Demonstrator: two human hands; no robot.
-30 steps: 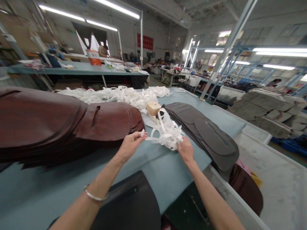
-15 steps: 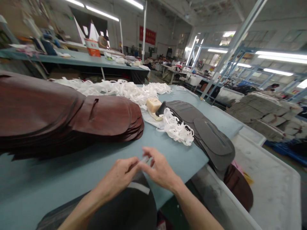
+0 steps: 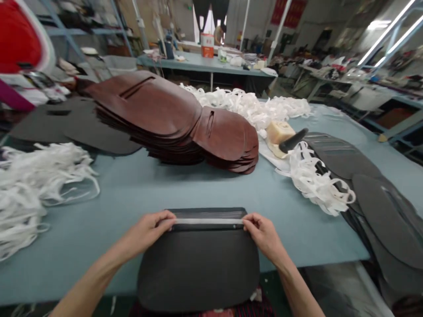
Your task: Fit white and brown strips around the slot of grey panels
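A white strip [image 3: 208,221] is stretched straight across the top of a black rounded panel [image 3: 198,268], close to a dark slot. My left hand [image 3: 155,226] pinches the strip's left end, and my right hand [image 3: 259,229] pinches its right end. The panel lies at the table's near edge and overhangs it toward my lap. Beyond my hands rests a stack of brown leather-like panels [image 3: 155,105] with slots cut in them. Whether my fingers also grip the panel's edge, I cannot tell.
Curly white strips lie heaped at left [image 3: 42,180], at the back [image 3: 244,105] and at right [image 3: 310,180]. Beside the right heap sit a yellowish block [image 3: 280,132] and a black tapered object [image 3: 293,140]. More black panels [image 3: 386,215] hang over the right edge of the blue-green table [image 3: 132,189].
My hands were close together over the panel; now they are apart with the strip drawn between them. The view has swung left, bringing the left heap into sight.
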